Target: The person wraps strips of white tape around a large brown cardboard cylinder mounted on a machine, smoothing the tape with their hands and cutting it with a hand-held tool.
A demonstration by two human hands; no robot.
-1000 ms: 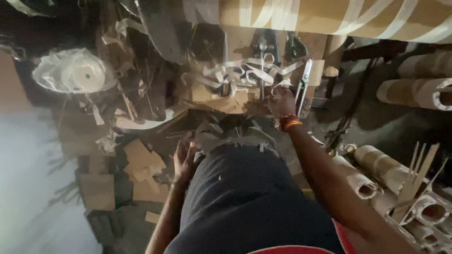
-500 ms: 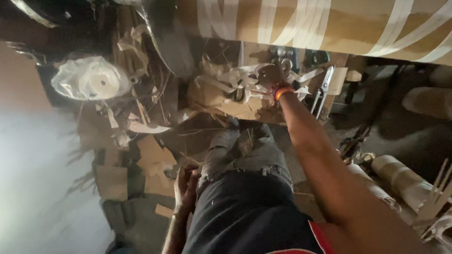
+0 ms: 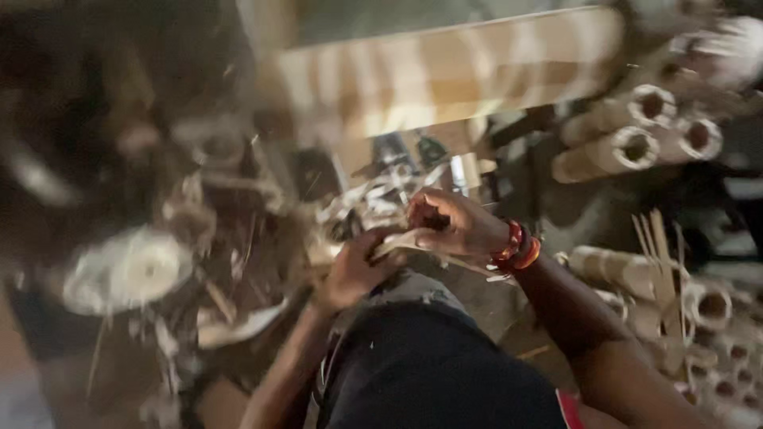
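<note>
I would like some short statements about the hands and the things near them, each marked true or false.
1. Both hands, the left hand and the right hand, hold a pale strip. True.
2. The right wrist is bare. False: it wears red and orange bracelets.
3. Cardboard tubes lie to the right. True.
4. The left hand rests on the white roll. False: that roll lies apart, further left.
5. The person stands on a ladder. False: no ladder shows.

Tubes (image 3: 628,151) right, perhaps reel (image 3: 127,270) left
</note>
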